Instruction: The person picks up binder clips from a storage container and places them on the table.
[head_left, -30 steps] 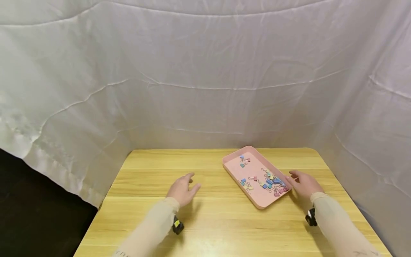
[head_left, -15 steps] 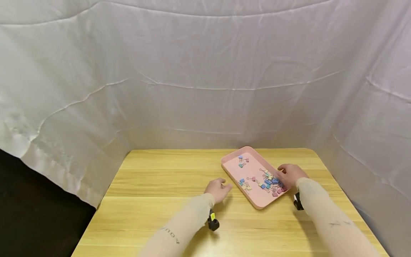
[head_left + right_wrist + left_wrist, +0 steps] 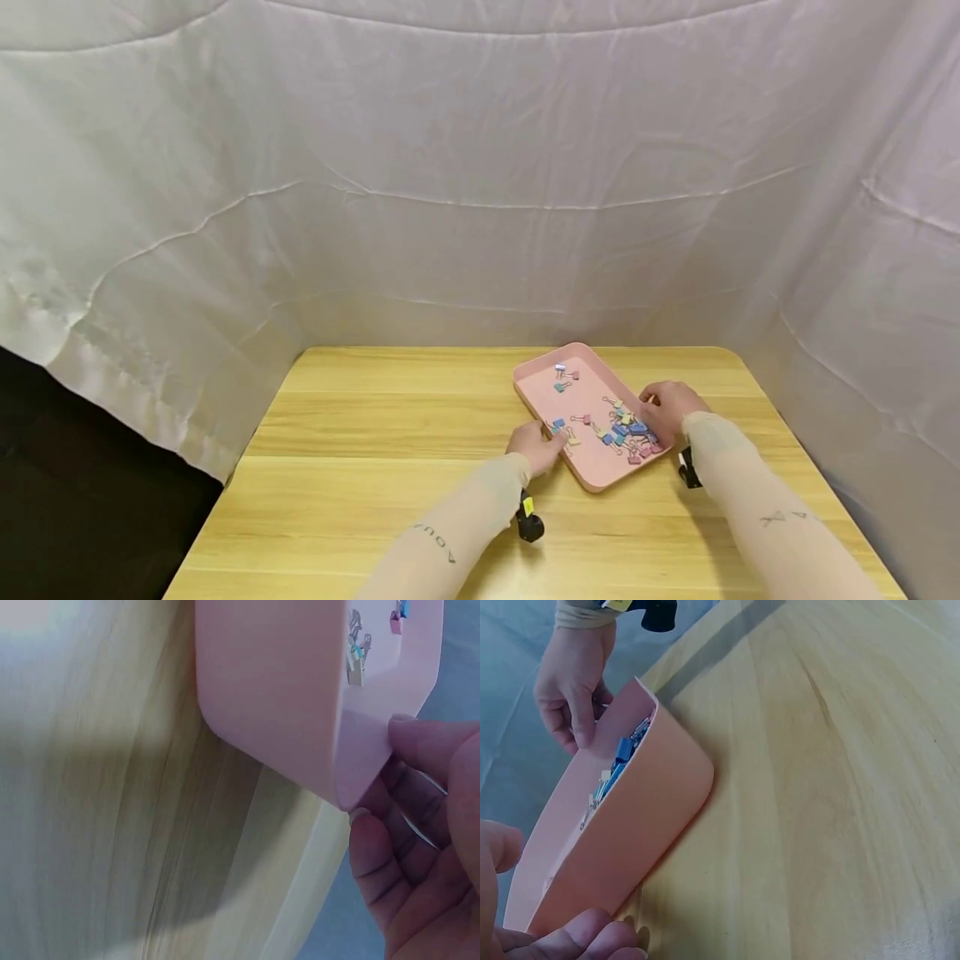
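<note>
A shallow pink tray point(image 3: 595, 467) sits at an angle on the right part of the wooden table. Colorful binder clips point(image 3: 621, 437) lie inside, mostly heaped toward its right side, with a few others at the far and left sides. My left hand point(image 3: 534, 448) holds the tray's left side, thumb over the rim and fingers low against the outer wall point(image 3: 656, 802). On the opposite side, my right hand point(image 3: 672, 404) grips the rim; its thumb point(image 3: 420, 739) is inside and its fingers outside.
The wooden tabletop point(image 3: 390, 408) extends to the left of the tray. Pale grey cloth point(image 3: 480, 250) hangs behind and on both sides of the table. A dark area point(image 3: 82, 508) lies beyond the left edge.
My left hand has moved right across the table to the tray's left side. My right hand has moved left onto the right rim, and the tray has shifted slightly left.
</note>
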A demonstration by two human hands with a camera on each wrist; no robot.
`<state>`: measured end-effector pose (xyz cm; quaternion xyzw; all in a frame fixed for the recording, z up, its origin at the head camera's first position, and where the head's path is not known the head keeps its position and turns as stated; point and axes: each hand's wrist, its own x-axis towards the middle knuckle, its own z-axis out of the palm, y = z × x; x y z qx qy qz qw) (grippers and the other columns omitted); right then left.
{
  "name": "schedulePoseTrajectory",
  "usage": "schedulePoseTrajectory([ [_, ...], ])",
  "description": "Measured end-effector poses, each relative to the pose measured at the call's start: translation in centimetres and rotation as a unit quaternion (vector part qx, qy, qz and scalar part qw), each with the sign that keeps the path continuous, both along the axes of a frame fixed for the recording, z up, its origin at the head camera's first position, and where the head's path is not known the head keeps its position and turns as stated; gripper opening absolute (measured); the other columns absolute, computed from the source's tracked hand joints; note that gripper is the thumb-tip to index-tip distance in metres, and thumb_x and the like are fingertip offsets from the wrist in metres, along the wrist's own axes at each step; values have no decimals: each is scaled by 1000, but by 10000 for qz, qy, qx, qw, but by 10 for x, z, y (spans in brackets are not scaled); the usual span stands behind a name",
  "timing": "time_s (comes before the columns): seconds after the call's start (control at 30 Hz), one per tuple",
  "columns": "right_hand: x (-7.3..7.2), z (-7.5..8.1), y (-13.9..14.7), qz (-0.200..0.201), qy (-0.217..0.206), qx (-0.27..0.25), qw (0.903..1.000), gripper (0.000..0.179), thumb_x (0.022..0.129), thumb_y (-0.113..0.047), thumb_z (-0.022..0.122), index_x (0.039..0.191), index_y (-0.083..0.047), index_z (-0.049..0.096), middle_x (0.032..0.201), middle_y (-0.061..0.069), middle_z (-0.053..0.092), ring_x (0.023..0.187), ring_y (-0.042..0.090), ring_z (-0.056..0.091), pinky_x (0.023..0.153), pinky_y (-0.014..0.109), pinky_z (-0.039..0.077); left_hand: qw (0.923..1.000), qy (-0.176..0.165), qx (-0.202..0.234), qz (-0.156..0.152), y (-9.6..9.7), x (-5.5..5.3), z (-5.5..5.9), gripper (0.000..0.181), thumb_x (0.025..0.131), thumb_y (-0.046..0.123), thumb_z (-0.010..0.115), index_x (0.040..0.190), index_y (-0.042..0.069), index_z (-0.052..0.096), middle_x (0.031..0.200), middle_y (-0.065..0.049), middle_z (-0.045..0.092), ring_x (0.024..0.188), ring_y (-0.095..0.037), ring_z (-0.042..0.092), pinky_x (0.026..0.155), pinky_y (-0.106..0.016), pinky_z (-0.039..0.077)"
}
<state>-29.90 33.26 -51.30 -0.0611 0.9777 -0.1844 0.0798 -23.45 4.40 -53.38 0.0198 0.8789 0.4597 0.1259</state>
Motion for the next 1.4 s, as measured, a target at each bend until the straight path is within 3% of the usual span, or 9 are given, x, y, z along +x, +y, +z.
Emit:
schedulePoseTrajectory([
  [0.17, 1, 1, -4, 192, 150, 4, 9997, 16, 91, -16, 60, 100, -6, 68, 83, 5, 62, 73, 21, 54, 69, 41, 47, 9995, 187, -234, 26, -4, 1, 1, 53, 92, 38, 62, 129, 1, 56, 100, -9, 63, 84, -19, 57, 78, -34, 49],
  [0.33, 3, 2, -8, 277, 60, -174, 9994, 12, 91, -13, 61, 98, -6, 67, 82, 4, 61, 72, 20, 54, 66, 37, 46, 9994, 273, -196, 18, -9, -1, -6, 50, 89, 33, 67, 126, 1, 56, 75, -3, 55, 64, -14, 51, 59, -28, 44],
  [0.43, 7, 0, -10, 280, -32, -305, 9991, 10, 91, -13, 62, 98, -7, 67, 81, 3, 61, 71, 19, 53, 65, 35, 46, 9996, 263, -49, 22, -12, -2, -9, 44, 89, 27, 69, 123, 1, 58, 71, 0, 52, 59, -12, 48, 53, -25, 41],
  [0.57, 14, -5, -11, 345, -61, -463, 9983, 8, 90, -12, 64, 95, -7, 66, 78, 1, 59, 68, 17, 52, 63, 33, 44, 9996, 266, 66, -55, -19, 0, -10, 38, 88, 21, 69, 119, 0, 61, 74, 2, 56, 63, -10, 50, 56, -24, 43],
  [0.73, 20, -8, -12, 364, -134, -981, 9944, 3, 90, -8, 63, 90, -5, 65, 70, 1, 57, 63, 15, 51, 57, 30, 43, 9990, 404, 53, -164, -27, -2, -10, 32, 88, 17, 69, 115, -1, 65, 68, 2, 56, 56, -10, 49, 50, -24, 42],
  [1.0, 32, -15, -12, 274, -220, -1503, 9880, 4, 89, -6, 64, 88, -3, 63, 70, 2, 55, 63, 15, 50, 55, 27, 43, 9989, 413, 202, -124, -35, -3, -12, 37, 90, 13, 67, 122, -4, 62, 73, 3, 55, 63, -10, 50, 53, -23, 42],
  [1.13, 43, -21, -13, 213, -191, -1709, 9849, 5, 88, -7, 65, 87, -3, 62, 71, 2, 54, 65, 16, 50, 56, 26, 42, 9984, 472, 293, -59, -38, 0, -15, 30, 90, 12, 66, 117, -2, 66, 71, 3, 55, 63, -9, 49, 53, -23, 41],
  [1.4, 68, -31, -13, 89, -360, -2045, 9782, 9, 89, -10, 66, 88, -3, 61, 74, 3, 56, 67, 15, 52, 56, 26, 46, 9946, 373, 973, 21, -43, 11, -19, 24, 90, 3, 62, 112, -3, 68, 72, -4, 65, 58, -12, 60, 51, -23, 49],
])
